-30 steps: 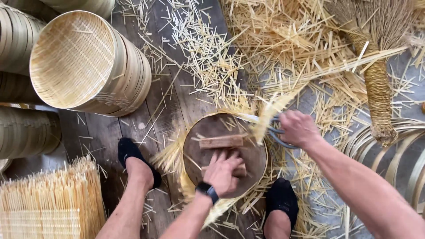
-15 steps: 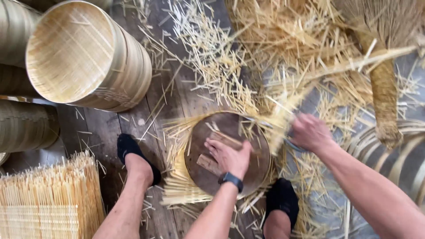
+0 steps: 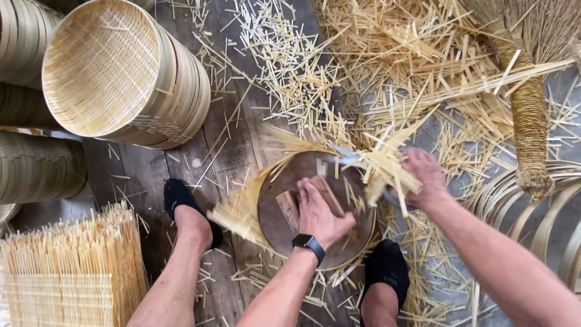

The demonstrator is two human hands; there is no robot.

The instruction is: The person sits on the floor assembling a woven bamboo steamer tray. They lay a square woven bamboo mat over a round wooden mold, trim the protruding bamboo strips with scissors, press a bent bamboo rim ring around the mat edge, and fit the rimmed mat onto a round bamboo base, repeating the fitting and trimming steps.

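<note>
While the left hand point(image 3: 321, 213) presses flat, fingers together, on a round dark wooden disc point(image 3: 284, 230), the right hand point(image 3: 426, 178) grips scissors, blurred.

Pale bamboo strip ends point(image 3: 387, 163) fan from the disc's far edge; beyond-left, stacked round woven bamboo baskets point(image 3: 121, 72).

Top left there's a stack of round woven bamboo baskets point(image 3: 121, 72) lying on its side, with more stacked bamboo hoops point(image 3: 33, 166) tucked behind it at the left edge. A bundle of woven bamboo mats with bristly strip ends point(image 3: 66, 272) sits bottom left. Loose bamboo offcuts point(image 3: 290, 66) litter the dark plank floor point(image 3: 236, 139). A straw broom point(image 3: 529, 115) lies at right, beside bent bamboo rims point(image 3: 544, 224).
</note>
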